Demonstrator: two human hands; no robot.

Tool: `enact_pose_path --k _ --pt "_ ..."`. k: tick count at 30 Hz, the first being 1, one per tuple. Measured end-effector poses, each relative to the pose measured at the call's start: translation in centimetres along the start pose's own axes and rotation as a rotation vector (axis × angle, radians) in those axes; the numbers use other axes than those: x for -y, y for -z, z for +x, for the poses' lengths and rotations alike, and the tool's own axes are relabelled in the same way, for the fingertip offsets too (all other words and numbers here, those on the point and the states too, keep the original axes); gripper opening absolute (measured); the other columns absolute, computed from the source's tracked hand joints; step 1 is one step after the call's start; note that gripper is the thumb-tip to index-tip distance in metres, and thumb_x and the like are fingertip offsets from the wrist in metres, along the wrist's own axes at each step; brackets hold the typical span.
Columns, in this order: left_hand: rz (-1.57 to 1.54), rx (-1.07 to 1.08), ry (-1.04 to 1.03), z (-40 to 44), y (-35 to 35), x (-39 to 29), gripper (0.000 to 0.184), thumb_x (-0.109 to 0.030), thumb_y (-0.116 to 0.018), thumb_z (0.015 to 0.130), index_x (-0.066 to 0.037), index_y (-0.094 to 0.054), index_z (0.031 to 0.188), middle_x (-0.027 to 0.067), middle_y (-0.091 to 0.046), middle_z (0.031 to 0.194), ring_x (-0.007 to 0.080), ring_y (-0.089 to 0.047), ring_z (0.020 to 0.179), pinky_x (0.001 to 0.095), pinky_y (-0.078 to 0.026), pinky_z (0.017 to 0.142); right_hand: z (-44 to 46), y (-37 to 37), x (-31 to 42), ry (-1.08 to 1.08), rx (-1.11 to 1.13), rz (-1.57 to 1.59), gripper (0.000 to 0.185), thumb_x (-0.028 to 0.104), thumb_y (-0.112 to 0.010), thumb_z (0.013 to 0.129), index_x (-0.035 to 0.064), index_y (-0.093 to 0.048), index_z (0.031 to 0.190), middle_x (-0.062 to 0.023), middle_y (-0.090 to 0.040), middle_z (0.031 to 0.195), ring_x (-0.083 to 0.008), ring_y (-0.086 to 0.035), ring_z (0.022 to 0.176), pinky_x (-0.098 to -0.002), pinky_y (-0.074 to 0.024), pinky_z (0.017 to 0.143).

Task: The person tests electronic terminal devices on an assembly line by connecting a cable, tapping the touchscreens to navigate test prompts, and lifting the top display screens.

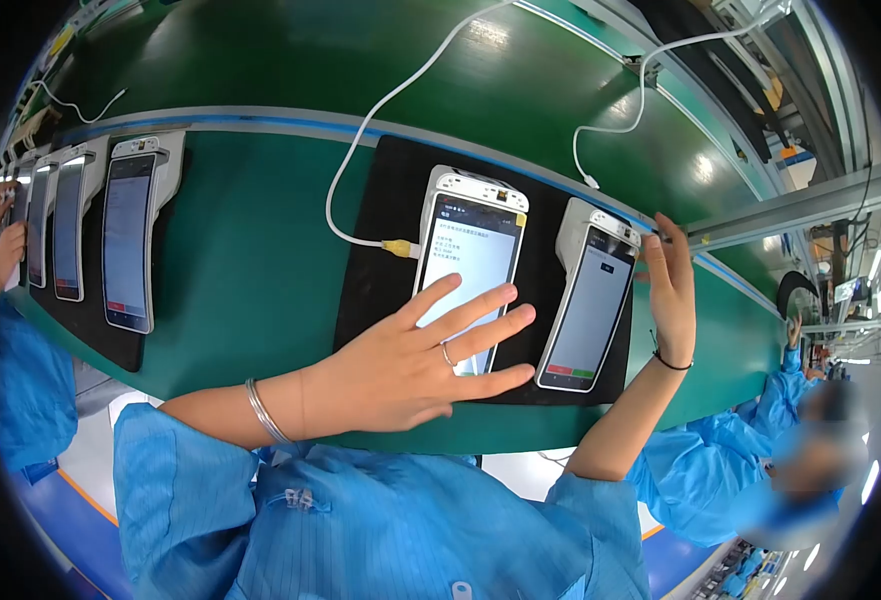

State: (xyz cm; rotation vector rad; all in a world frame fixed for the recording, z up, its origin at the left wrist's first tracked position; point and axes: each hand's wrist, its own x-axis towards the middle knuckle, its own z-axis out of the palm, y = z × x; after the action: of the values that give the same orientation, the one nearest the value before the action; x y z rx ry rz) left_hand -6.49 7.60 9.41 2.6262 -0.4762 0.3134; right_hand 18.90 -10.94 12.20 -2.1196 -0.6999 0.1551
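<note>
A white handheld payment terminal (468, 250) lies screen-up on a black mat (385, 190), lit with lines of text. A white cable with a yellow plug (397, 248) meets its left side. My left hand (410, 355) spreads its fingers over the lower half of that screen, hiding part of it; whether the fingertips touch the glass I cannot tell. To the right lies a second terminal (590, 305), its screen showing a small dark box and red and green bars at the bottom. My right hand (670, 290) is beside its upper right edge, fingers extended, grasping nothing visible.
Several more terminals (128, 240) lie on a black mat at the left, where a co-worker's hands (8, 250) are. A loose white cable (592, 182) hangs behind the right terminal. A metal rail (260, 118) borders the green bench (240, 290). Another person in blue (710, 470) sits at the right.
</note>
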Motion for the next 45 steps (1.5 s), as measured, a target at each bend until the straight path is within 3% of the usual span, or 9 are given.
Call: enact_pose_path --k 3,10,14,15,21,27,33,36,45 --pt "0.032 -0.039 0.008 0.1 0.3 0.3 0.072 -0.034 -0.081 0.063 -0.034 -0.051 0.128 0.0067 -0.031 0.149 0.0275 -0.024 0.14 0.053 -0.023 0.109 -0.3 -0.2 0.9 -0.187 0.205 0.032 0.049 0.035 -0.05 0.097 0.0006 -0.046 0.131 -0.005 -0.06 0.084 -0.0102 -0.051 0.077 -0.0224 -0.0425 0.071" --pt "0.069 -0.067 0.072 0.5 0.7 0.9 0.049 -0.027 -0.081 0.06 -0.026 -0.066 0.107 0.0063 -0.038 0.144 0.0282 -0.027 0.137 0.0523 -0.023 0.109 1.1 -1.8 -2.3 -0.003 0.225 0.133 0.051 0.037 -0.05 0.097 -0.0003 -0.045 0.132 -0.007 -0.059 0.097 -0.0097 -0.05 0.085 -0.0226 -0.0393 0.079" --pt "0.09 -0.044 0.037 0.6 0.2 1.0 0.04 -0.024 -0.082 0.059 -0.023 -0.069 0.096 0.0056 -0.039 0.144 0.028 -0.026 0.138 0.052 -0.023 0.11 0.2 -0.1 -0.2 -0.133 0.336 0.089 0.059 0.038 -0.051 0.096 0.0007 -0.036 0.139 -0.013 -0.06 0.106 -0.0119 -0.056 0.086 -0.0214 -0.0454 0.072" --pt "0.102 -0.037 0.029 0.6 0.2 0.9 0.037 -0.023 -0.082 0.059 -0.022 -0.069 0.094 0.0054 -0.04 0.144 0.028 -0.026 0.138 0.0518 -0.023 0.11 0.4 0.3 -0.8 -0.133 0.427 0.17 0.067 0.038 -0.053 0.095 0.0024 -0.025 0.144 -0.0167 -0.059 0.11 -0.0146 -0.058 0.088 -0.0226 -0.0486 0.069" --pt "-0.031 -0.042 0.021 0.6 1.0 0.9 0.018 -0.024 -0.077 0.066 -0.014 -0.07 0.079 0.0038 -0.045 0.14 0.0236 -0.029 0.138 0.048 -0.024 0.111 0.0 2.0 -1.9 -0.157 0.61 0.258 0.091 0.023 -0.069 0.085 0.0068 -0.007 0.149 -0.0211 -0.057 0.117 -0.0196 -0.06 0.094 -0.0288 -0.0506 0.074" --pt "0.031 0.009 0.013 0.6 0.8 1.1 0.024 -0.029 -0.077 0.067 -0.014 -0.072 0.085 0.0021 -0.045 0.141 0.0249 -0.031 0.136 0.0486 -0.024 0.111 -0.1 1.6 -2.6 0.001 0.583 0.226 0.097 0.016 -0.074 0.08 0.0073 -0.006 0.15 -0.0212 -0.058 0.114 -0.0231 -0.06 0.096 -0.0356 -0.0476 0.085" --pt "0.051 -0.059 -0.062 0.6 0.3 1.1 0.029 -0.025 -0.079 0.065 -0.015 -0.071 0.091 0.0018 -0.05 0.136 0.0253 -0.039 0.131 0.0482 -0.032 0.107 -0.1 1.6 -2.2 -0.06 0.568 0.216 0.098 0.016 -0.074 0.08 0.0091 -0.005 0.15 -0.0186 -0.06 0.11 -0.0219 -0.06 0.094 -0.0342 -0.047 0.085" --pt "0.022 -0.223 -0.11 0.5 -0.2 1.0 0.03 -0.016 -0.076 0.068 -0.015 -0.069 0.097 0.0033 -0.055 0.128 0.0252 -0.045 0.127 0.0471 -0.039 0.101 0.0 1.7 -2.6 -0.067 0.584 0.244 0.099 0.016 -0.074 0.081 0.0094 -0.004 0.15 -0.0185 -0.06 0.109 -0.0211 -0.06 0.093 -0.0336 -0.0469 0.085" --pt "-0.083 -0.672 0.215 0.0 0.4 5.5 0.024 0.002 -0.057 0.08 -0.003 -0.061 0.102 0.0155 -0.056 0.12 0.031 -0.054 0.111 0.0376 -0.044 0.093 -4.1 1.0 -1.4 -0.052 0.453 0.384 0.091 0.011 -0.067 0.085 0.0065 -0.002 0.149 -0.0186 -0.056 0.115 -0.0202 -0.058 0.098 -0.0316 -0.047 0.085"
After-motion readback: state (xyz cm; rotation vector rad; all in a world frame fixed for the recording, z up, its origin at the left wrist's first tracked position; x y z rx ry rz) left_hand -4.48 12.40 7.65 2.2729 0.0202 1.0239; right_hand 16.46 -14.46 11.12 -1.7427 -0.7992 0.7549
